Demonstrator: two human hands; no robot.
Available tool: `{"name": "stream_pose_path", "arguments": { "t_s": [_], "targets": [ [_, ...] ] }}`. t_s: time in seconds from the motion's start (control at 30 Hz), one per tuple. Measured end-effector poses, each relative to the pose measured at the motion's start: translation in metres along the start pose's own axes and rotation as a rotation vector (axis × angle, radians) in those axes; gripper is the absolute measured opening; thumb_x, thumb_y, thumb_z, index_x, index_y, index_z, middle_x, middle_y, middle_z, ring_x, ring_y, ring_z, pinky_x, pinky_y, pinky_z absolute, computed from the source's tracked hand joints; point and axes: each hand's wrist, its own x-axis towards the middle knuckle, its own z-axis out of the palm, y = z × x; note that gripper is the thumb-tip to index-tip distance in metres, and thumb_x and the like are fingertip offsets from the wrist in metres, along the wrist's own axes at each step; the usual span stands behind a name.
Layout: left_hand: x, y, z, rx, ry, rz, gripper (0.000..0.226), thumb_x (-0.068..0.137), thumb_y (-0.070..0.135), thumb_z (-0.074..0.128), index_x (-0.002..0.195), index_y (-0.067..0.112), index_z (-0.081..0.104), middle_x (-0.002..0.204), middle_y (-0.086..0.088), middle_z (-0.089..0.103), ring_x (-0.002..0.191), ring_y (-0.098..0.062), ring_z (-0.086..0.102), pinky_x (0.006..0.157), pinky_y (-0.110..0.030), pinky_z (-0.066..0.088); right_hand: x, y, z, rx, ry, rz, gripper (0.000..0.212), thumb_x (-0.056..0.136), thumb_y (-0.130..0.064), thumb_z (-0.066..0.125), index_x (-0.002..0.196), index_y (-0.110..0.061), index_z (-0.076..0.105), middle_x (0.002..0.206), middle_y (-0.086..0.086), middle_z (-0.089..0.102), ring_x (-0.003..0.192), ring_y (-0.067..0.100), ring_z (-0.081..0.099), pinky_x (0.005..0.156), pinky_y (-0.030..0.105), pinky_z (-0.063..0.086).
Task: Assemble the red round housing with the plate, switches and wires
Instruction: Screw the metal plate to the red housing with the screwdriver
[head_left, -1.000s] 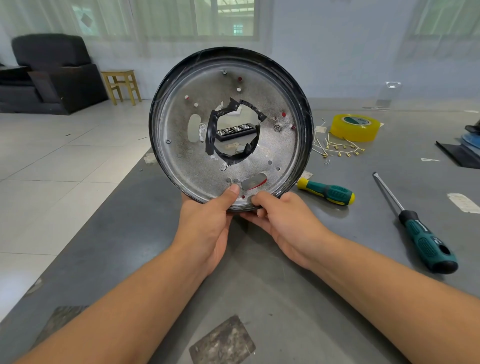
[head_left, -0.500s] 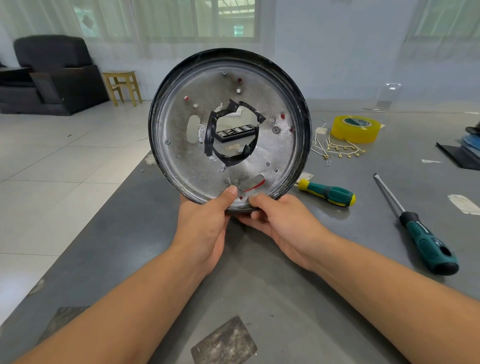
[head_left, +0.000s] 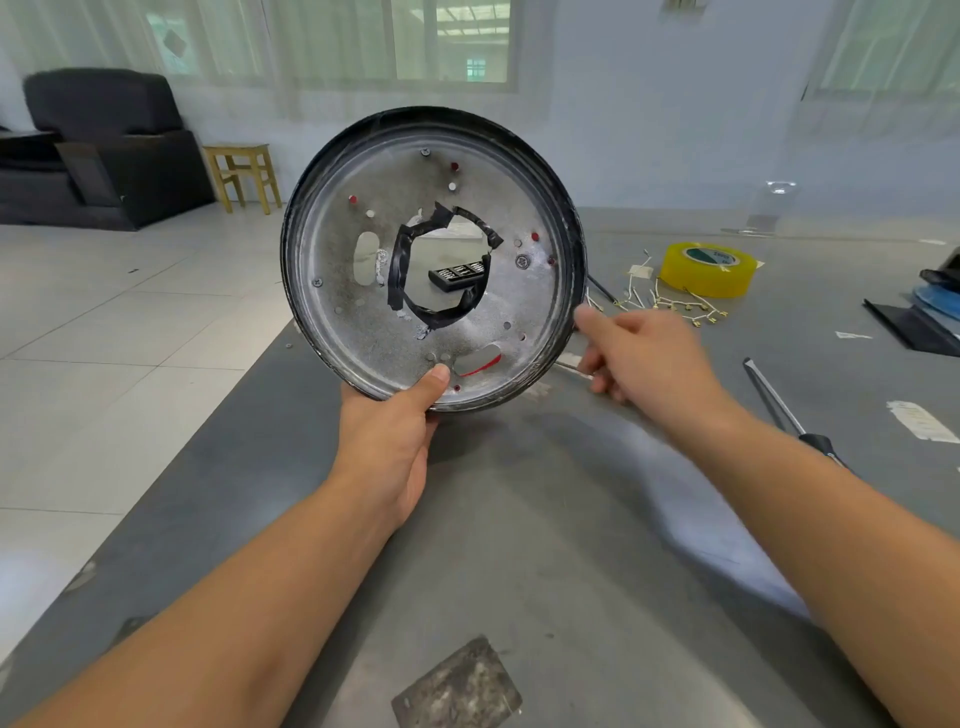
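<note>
My left hand (head_left: 387, 436) holds up the round housing (head_left: 358, 332) by its lower rim, thumb pressed on the inner face. I see its silver metal plate with a black rim, small holes and a centre opening edged with black tape (head_left: 397, 270). A bit of red shows through the lower slot (head_left: 480, 366). My right hand (head_left: 639, 353) is blurred, off the housing to its right and low over the table, with fingers curled downward. A thin metal shaft (head_left: 569, 367) pokes out from under it. Short wires with brass terminals (head_left: 675, 304) lie behind that hand.
A yellow tape roll (head_left: 709, 267) sits at the back right of the grey table (head_left: 519, 519). A long screwdriver (head_left: 779, 405) lies right of my right arm. Black and blue items (head_left: 914, 322) rest at the right edge. A black block (head_left: 460, 274) shows through the centre opening.
My right hand has let go of the housing's lower rim and moved right, down over where the green-and-yellow screwdriver lay. My left hand alone holds the housing, tilted slightly.
</note>
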Motion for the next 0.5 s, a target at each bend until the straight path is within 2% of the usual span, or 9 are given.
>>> {"name": "stream_pose_path", "arguments": {
  "t_s": [0.1,0.2,0.3,0.37,0.43,0.5],
  "targets": [
    [0.007,0.001,-0.002,-0.02,0.024,0.002,0.058,0.09,-0.01,0.073,0.139,0.014,0.056,0.114,0.001,0.08,0.104,-0.015,0.077,0.093,-0.035,0.062,0.032,0.017,-0.025,-0.095,0.204,0.042,0.037,0.09,-0.043,0.058,0.072,-0.013,0.07,0.069,0.003,0.072,0.074,0.025,0.069,0.08,0.048,0.059],
    [0.012,-0.001,-0.003,-0.023,0.038,0.006,0.06,0.09,-0.012,0.072,0.14,0.014,0.054,0.12,-0.004,0.078,0.106,-0.018,0.077,0.086,-0.033,0.065,0.059,0.041,-0.044,-0.109,0.285,0.131,0.026,0.093,-0.035,0.059,0.08,-0.015,0.07,0.085,0.008,0.074,0.091,0.032,0.069,0.086,0.048,0.058],
    [0.015,-0.002,-0.003,-0.022,0.045,0.006,0.061,0.089,-0.012,0.072,0.141,0.014,0.053,0.124,-0.007,0.076,0.108,-0.019,0.076,0.088,-0.034,0.064,0.079,0.062,-0.049,-0.211,0.254,0.179,0.013,0.091,-0.024,0.067,0.08,-0.017,0.068,0.1,0.011,0.073,0.1,0.032,0.064,0.084,0.041,0.053],
    [0.016,-0.003,-0.003,-0.017,0.049,0.006,0.06,0.089,-0.011,0.072,0.141,0.013,0.053,0.124,-0.007,0.076,0.108,-0.019,0.076,0.091,-0.035,0.063,0.09,0.072,-0.048,-0.308,0.167,0.212,0.003,0.091,-0.016,0.071,0.093,-0.018,0.072,0.114,0.011,0.071,0.109,0.032,0.062,0.091,0.04,0.051],
    [0.017,-0.003,-0.003,-0.01,0.05,0.011,0.06,0.09,-0.011,0.072,0.141,0.014,0.053,0.124,-0.006,0.076,0.109,-0.019,0.076,0.095,-0.037,0.062,0.099,0.076,-0.044,-0.385,0.101,0.246,0.022,0.091,-0.013,0.073,0.113,-0.015,0.073,0.125,0.012,0.068,0.118,0.033,0.059,0.097,0.039,0.05],
    [0.017,-0.004,-0.003,-0.007,0.045,0.017,0.06,0.09,-0.011,0.072,0.141,0.015,0.053,0.123,-0.006,0.077,0.109,-0.019,0.076,0.097,-0.039,0.061,0.107,0.078,-0.041,-0.415,0.077,0.249,0.032,0.09,-0.014,0.074,0.122,-0.016,0.07,0.131,0.011,0.065,0.123,0.032,0.057,0.102,0.04,0.049]
  ]
}}
